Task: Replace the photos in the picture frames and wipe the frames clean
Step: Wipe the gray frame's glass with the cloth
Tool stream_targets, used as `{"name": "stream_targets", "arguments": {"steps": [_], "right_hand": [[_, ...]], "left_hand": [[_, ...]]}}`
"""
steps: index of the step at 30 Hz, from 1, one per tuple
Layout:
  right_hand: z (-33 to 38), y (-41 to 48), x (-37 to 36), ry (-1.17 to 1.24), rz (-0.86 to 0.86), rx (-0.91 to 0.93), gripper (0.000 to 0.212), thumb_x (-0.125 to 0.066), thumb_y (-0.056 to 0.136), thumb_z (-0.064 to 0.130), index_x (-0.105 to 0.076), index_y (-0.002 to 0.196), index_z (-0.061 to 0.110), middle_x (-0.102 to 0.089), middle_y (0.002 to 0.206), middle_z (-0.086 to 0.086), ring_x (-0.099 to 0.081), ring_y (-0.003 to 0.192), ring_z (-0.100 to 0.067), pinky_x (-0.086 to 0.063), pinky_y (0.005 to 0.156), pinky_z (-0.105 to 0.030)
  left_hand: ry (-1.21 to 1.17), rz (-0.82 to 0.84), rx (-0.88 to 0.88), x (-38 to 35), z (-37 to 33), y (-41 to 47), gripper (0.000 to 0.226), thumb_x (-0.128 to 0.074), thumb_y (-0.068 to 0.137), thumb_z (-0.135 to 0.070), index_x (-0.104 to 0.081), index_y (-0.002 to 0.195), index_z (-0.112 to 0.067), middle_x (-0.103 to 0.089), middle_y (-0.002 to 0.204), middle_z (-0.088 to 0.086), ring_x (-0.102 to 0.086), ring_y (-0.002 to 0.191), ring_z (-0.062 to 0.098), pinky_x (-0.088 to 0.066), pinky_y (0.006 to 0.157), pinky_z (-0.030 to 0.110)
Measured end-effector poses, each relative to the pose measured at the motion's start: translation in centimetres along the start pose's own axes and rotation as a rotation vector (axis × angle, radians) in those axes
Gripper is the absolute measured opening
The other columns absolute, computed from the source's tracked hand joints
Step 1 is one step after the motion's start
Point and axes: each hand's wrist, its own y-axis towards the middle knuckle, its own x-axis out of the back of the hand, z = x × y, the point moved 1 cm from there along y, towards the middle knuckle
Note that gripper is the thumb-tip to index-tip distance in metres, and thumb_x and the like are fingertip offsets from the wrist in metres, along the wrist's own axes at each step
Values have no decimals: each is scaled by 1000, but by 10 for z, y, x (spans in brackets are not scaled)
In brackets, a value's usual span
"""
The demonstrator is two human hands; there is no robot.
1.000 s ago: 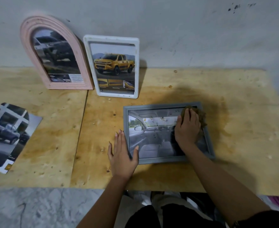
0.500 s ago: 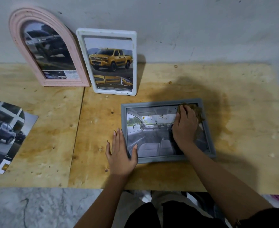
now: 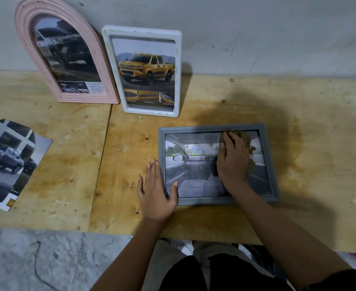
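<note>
Pressing cloth (image 3: 247,141) onto glass of grey frame (image 3: 225,200) with right hand (image 3: 233,158), at far-right part of the photo. Gripping the brown wad under bent fingers, leaving some sticking out past fingertips and along right side of hand. Noting dark specks on glass just left of that hand.

Finding grey frame flat on table (image 3: 68,175), landscape, right of centre, car-interior photo inside.

Bracing near-left corner of it with left hand (image 3: 156,192): palm flat on table against the rim, fingers straight and together, pointing far, thumb over the rim onto the glass. Grasping nothing there.

Seeing pink frame (image 3: 24,24), arched, leaning on wall (image 3: 257,28) at far left, blurred dark vehicle photo inside. Seeing white frame (image 3: 141,31) just right of it, also leaning on wall, yellow pickup photo inside. Cannot tell whether touching each other.

Spotting loose photo (image 3: 7,162) flat at left edge of table, dark pickup on it, well apart from all three frames.

Noting seam in the plywood top running near-far, left of left hand, and darker stain around right side of grey frame.
</note>
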Motion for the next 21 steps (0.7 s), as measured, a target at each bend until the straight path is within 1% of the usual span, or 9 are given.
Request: {"name": "stream_targets", "arguments": {"steps": [3, 7, 10, 14, 21], "right_hand": [[2, -2, -3, 7, -1, 23, 36, -43, 94, 17, -57, 125, 5, -56, 127, -17, -52, 116, -34, -40, 97, -45], [7, -4, -5, 17, 21, 46, 45, -32, 93, 26, -58, 124, 5, -58, 126, -16, -53, 116, -33, -40, 97, -44], [11, -7, -5, 20, 36, 68, 47, -31, 93, 28, -58, 125, 7, -57, 127, -15, -53, 117, -33, -40, 97, -45], [16, -10, -9, 31, 70, 110, 46, -31, 93, 27, -58, 125, 7, -57, 128, -14, -53, 117, -32, -41, 98, -46], [25, -14, -18, 50, 103, 226, 42, -34, 91, 20, -61, 121, 6, -60, 124, -12, -55, 116, -30, -45, 96, -45]], "left_hand": [[11, 4, 0, 0, 0, 0, 74, -31, 90, -56, -20, 150, -14, -17, 157, -3, -4, 145, 8, 3, 116, 33], [12, 4, 0, 0, 1, -1, 74, -32, 90, -55, -19, 150, -14, -17, 157, -2, -3, 145, 7, 5, 116, 31], [10, -1, 0, 1, 0, -2, 73, -33, 90, -54, -20, 150, -14, -18, 157, -2, -4, 145, 7, 5, 116, 31], [10, -6, -3, 2, 0, -3, 73, -32, 90, -55, -20, 149, -14, -18, 157, -2, -4, 145, 7, 6, 116, 31], [4, -13, 0, 1, 0, -2, 72, -34, 90, -53, -21, 149, -14, -18, 157, -3, -5, 144, 6, 1, 116, 34]]}}
